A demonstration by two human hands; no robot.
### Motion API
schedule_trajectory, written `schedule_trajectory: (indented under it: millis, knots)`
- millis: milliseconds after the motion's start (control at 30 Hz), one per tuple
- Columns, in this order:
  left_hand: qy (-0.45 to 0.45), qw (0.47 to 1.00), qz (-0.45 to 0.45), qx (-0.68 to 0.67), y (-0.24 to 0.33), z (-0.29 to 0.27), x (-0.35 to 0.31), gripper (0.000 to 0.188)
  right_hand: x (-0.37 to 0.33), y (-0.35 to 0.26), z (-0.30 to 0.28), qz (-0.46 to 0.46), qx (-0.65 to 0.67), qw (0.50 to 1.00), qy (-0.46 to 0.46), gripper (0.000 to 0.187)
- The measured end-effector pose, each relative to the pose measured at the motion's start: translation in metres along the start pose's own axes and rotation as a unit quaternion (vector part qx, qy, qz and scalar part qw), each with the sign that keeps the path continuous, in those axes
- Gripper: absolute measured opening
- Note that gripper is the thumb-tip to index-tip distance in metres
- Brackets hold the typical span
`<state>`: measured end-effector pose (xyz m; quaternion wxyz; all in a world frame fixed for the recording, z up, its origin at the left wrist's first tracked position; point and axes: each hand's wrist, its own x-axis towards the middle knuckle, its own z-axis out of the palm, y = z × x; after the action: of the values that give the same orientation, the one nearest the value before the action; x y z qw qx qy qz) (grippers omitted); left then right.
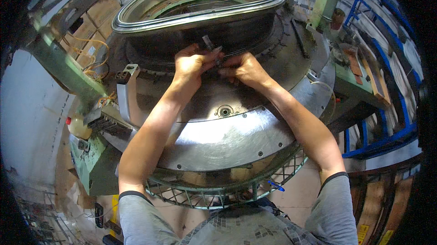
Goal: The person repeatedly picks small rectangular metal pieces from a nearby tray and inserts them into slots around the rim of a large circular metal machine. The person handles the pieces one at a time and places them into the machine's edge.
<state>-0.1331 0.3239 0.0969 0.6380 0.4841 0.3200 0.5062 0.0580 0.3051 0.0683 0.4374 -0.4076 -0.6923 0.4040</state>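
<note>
Both my arms reach forward over a large round machine with a broad, shiny metal ring plate [214, 140]. My left hand [192, 65] is closed in a pinch on a small, narrow, greyish piece [208, 42], whose upper end sticks up past the fingers. Close beside it, my right hand [248, 69] is also closed, its fingertips bent together near the same piece. What lies between the right fingertips is hidden. Just beyond the hands rises the dark wall of a cylinder [200, 38], topped by a bright metal rim [191, 23].
A bent metal bracket [127, 97] stands at the left of the plate. Green posts [75, 63] flank the machine. A dark bar [299, 38] lies on the right side. Blue racks [382, 135] stand far right, and a curved lattice guard [191, 198] runs below the near edge.
</note>
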Motion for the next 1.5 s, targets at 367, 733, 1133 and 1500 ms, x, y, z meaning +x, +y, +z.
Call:
schedule_trajectory:
  millis: [367,733,1133,1500]
  knots:
    - [-0.089,0.992,-0.082,-0.022,0.023,-0.011,-0.014,0.016,-0.011,-0.007,-0.003,0.090,0.056,0.992,-0.063,0.015]
    - [-0.018,0.995,-0.070,-0.075,0.002,-0.016,-0.009,0.020,-0.013,0.004,0.006,0.003,0.018,0.999,0.041,0.015]
    - [0.029,0.997,0.069,0.034,0.010,-0.003,-0.013,0.017,-0.006,0.015,0.005,-0.066,-0.097,0.986,0.118,0.019]
    - [0.027,0.824,0.404,0.397,0.012,0.011,-0.023,0.014,-0.008,0.002,0.005,-0.031,-0.129,0.983,0.128,0.021]
